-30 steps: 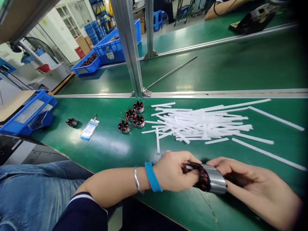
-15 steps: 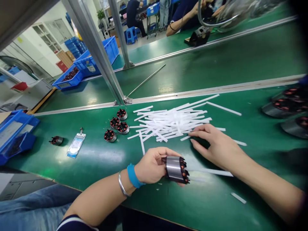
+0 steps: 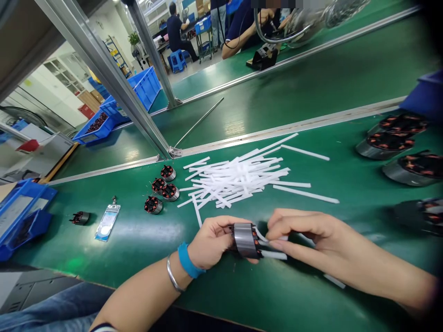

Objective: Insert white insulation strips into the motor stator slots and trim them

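Observation:
My left hand (image 3: 212, 242) is closed around a motor stator (image 3: 245, 240), a steel ring with copper windings, lying on its side with its wound face to the right. White strips (image 3: 273, 254) stick out of that face. My right hand (image 3: 308, 240) pinches a white strip (image 3: 262, 236) close to the stator; its fingertips hide part of it. Beyond both hands lies a loose pile of white strips (image 3: 238, 177) on the green bench. Several more stators (image 3: 169, 192) stand left of the pile.
Larger-looking stators (image 3: 391, 142) stand at the right. A badge in a clear holder (image 3: 107, 222) and a lone stator (image 3: 80, 217) lie at left, near blue bins (image 3: 26, 207). A metal post (image 3: 117, 87) rises behind the bench. Across it, a co-worker's arm (image 3: 238, 41) shows.
My right hand has come from the strip pile to the stator, now pinching a strip at its wound face. My left hand still holds the stator. The view has shifted slightly.

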Tool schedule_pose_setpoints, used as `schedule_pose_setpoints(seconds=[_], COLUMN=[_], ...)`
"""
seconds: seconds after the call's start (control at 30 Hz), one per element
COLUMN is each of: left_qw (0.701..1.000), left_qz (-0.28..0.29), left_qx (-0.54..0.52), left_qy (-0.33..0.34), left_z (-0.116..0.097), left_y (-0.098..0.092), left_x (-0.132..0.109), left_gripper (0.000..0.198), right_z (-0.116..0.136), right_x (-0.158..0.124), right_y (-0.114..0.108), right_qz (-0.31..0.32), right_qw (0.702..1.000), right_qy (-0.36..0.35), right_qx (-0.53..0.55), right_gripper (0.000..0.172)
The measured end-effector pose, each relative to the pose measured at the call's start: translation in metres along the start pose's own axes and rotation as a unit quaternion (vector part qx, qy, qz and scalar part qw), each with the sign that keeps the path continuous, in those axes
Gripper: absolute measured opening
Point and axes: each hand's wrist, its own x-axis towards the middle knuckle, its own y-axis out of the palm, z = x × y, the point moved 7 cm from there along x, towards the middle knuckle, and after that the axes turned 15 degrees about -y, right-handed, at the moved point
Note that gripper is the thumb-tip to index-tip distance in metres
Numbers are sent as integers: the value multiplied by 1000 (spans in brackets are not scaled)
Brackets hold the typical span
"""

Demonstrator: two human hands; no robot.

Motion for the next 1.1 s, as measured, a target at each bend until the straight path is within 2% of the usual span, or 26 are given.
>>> schedule_pose_setpoints(seconds=[0.17,0.3,0.5,0.6,0.7,0.77,0.83,0.97,1.1], left_qw=[998,997,998,999,997,994,988,972,980], left_qz=[8,-4,-4,-20,-53,-77,-96,-131,-118], left_qx=[-44,-53,-22,11,46,77,118,187,158], left_qy=[-33,-56,-62,-48,-26,-4,15,46,34], left_z=[3,6,8,12,16,15,13,7,11], left_y=[-2,-4,1,2,-2,-4,-6,-8,-8], left_x=[2,2,0,1,2,1,-1,-6,-4], left_gripper=[35,39,46,56,60,55,45,28,19], right_z=[-11,-11,-21,-31,-39,-44,-46,-38,-29], right_x=[-5,-4,0,-3,-6,-7,-7,0,2], right_y=[-10,-8,4,9,15,19,22,23,24], right_qz=[-34,-21,-120,-142,-139,-132,-126,-89,-29], right_qw=[999,999,987,978,971,968,973,992,996], right_qy=[23,35,93,144,179,188,169,89,78], right_qx=[-7,27,56,47,79,98,92,12,21], right_gripper=[26,28,29,26,27,28,27,27,31])
